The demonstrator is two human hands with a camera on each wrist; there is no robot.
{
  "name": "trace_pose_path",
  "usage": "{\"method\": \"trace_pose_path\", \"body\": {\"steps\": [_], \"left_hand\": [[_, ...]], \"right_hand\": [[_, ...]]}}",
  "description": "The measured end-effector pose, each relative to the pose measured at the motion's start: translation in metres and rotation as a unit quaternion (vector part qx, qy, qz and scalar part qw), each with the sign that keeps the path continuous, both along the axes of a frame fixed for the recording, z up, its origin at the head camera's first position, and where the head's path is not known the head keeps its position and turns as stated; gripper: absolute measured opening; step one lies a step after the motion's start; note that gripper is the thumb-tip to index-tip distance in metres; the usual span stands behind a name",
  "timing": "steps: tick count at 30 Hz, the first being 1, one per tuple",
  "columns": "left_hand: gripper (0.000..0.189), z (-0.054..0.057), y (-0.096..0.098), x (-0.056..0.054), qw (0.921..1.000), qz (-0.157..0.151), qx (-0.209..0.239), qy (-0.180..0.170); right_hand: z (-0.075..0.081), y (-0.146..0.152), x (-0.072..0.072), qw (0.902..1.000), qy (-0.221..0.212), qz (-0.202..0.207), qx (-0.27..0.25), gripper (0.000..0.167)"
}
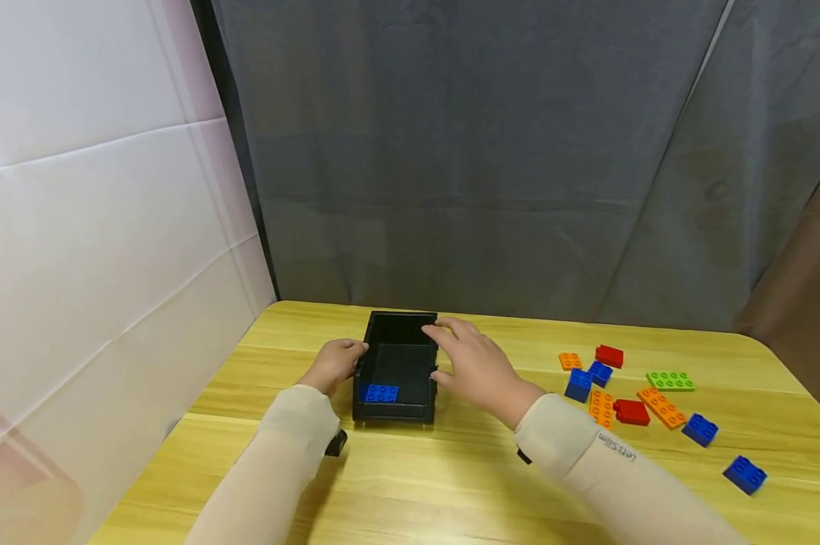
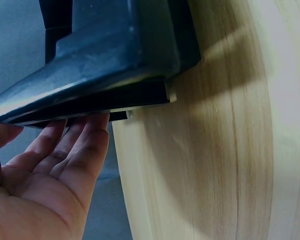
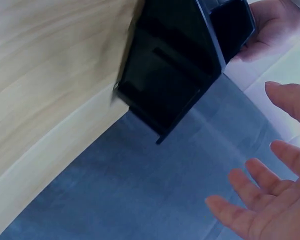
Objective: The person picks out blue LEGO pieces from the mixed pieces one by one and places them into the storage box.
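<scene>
From the head camera, a black bin (image 1: 397,367) stands on the wooden table (image 1: 450,484) directly ahead of the person, its long axis running away from them, with a blue brick (image 1: 381,393) lying in its near left corner. The left hand (image 1: 333,363) lies against the bin's left wall, fingers lightly curled toward the rim. The right hand (image 1: 471,365) hovers on the bin's right side, its fingers spread and reaching over the far right rim; whether they touch it cannot be told here. The bin thus sits between the two hands, the left one nearer to it. A scatter of loose bricks (image 1: 644,397) lies well apart to the right.

From the left wrist camera, the left hand (image 2: 42,182) is open with its fingers (image 2: 82,132) straight, their tips meeting the underside of the bin's (image 2: 105,55) rim ledge. The table (image 2: 225,150) runs beside it.

From the right wrist camera, the right hand (image 3: 267,200) is spread wide, holding nothing, and stands apart from the bin (image 3: 177,65). At the bin's far side the left hand (image 3: 270,25) shows against the wall.
</scene>
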State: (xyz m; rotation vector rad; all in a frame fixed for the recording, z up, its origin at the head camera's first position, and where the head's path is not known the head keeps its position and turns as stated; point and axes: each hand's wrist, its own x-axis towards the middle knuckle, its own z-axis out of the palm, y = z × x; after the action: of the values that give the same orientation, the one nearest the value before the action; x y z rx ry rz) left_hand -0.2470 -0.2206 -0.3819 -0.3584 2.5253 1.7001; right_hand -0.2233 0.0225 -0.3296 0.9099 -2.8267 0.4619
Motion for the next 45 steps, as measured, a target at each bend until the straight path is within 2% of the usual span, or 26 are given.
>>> {"method": "trace_pose_path", "body": {"steps": [16, 26, 45], "left_hand": [[0.040, 0.003, 0.001, 0.000, 0.9999, -0.005, -0.008, -0.005], [0.040, 0.002, 0.001, 0.001, 0.9998, -0.007, -0.019, 0.000], [0.040, 0.003, 0.000, 0.000, 0.9999, -0.008, -0.010, -0.003]], "right_hand": [[-0.001, 0.046, -0.005, 0.9985, -0.010, -0.054, 0.005, 0.071], [-0.009, 0.073, -0.009, 0.9973, -0.009, -0.072, -0.013, 0.070], [-0.027, 0.121, -0.019, 0.9944, -0.012, -0.103, -0.020, 0.068]]}}
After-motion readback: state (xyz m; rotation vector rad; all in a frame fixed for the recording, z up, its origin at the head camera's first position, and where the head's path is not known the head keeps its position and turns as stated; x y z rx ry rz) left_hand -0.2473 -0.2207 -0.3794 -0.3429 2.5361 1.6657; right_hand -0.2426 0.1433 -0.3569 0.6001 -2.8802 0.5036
